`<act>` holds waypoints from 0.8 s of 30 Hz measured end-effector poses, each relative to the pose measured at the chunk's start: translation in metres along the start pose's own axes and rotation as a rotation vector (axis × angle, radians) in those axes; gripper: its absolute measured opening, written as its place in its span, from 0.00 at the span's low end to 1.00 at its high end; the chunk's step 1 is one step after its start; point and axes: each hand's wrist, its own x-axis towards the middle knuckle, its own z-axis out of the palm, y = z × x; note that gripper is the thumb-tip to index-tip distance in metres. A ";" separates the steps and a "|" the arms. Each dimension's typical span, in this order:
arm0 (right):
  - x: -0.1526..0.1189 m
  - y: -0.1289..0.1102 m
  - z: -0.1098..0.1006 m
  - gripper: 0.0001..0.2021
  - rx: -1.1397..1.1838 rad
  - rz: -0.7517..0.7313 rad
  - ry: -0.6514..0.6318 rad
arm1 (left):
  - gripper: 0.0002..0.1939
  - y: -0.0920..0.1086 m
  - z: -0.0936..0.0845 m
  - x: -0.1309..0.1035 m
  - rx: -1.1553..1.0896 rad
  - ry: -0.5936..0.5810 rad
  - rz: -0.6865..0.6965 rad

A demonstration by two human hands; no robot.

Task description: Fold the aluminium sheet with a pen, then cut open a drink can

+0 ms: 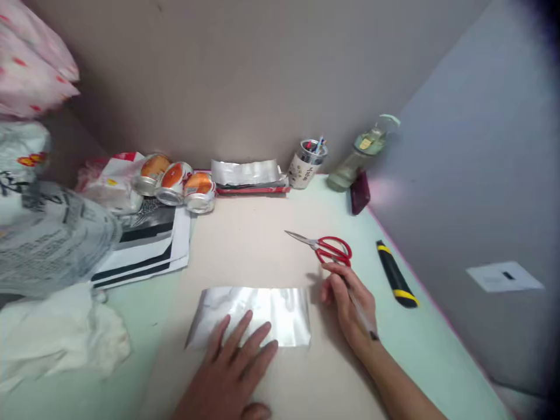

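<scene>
A flattened silvery metal sheet (280, 315) lies on the pale board (245, 251) close in front of me, its left end curling up a little. My left hand (236, 367) rests with spread fingers over the sheet's lower edge. To the right of the sheet, my right hand (350, 303) is closed around a slim pen (361, 315), its tip hidden or blurred by the fingers. Just beyond that hand lie red-handled scissors (335, 248), blades pointing left. A black and yellow utility knife (396, 274) lies farther right on the green tabletop.
Several drink cans (174, 182) lie at the back left, beside stacked metal sheets (247, 174). A pen cup (301, 169), a water bottle (354, 163) and a dark phone (360, 193) stand at the back right. Plastic bags (56, 233) and white cloth (65, 338) crowd the left.
</scene>
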 end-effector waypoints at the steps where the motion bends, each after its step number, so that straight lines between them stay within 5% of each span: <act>1: 0.000 -0.002 -0.001 0.18 0.020 -0.007 -0.005 | 0.50 -0.001 0.001 0.001 0.002 0.017 -0.004; 7: -0.001 -0.004 -0.008 0.23 0.185 -0.008 0.051 | 0.46 -0.001 -0.009 0.013 0.034 0.044 -0.047; 11: -0.005 -0.012 -0.011 0.21 0.347 0.126 0.088 | 0.44 0.003 -0.021 0.019 0.055 0.039 -0.088; 18: -0.025 -0.038 -0.007 0.11 0.626 0.415 -0.222 | 0.46 0.005 -0.034 0.032 0.041 -0.152 -0.063; 24: -0.049 -0.033 0.009 0.05 0.235 0.057 -0.366 | 0.37 0.007 -0.033 0.038 0.047 -0.107 -0.015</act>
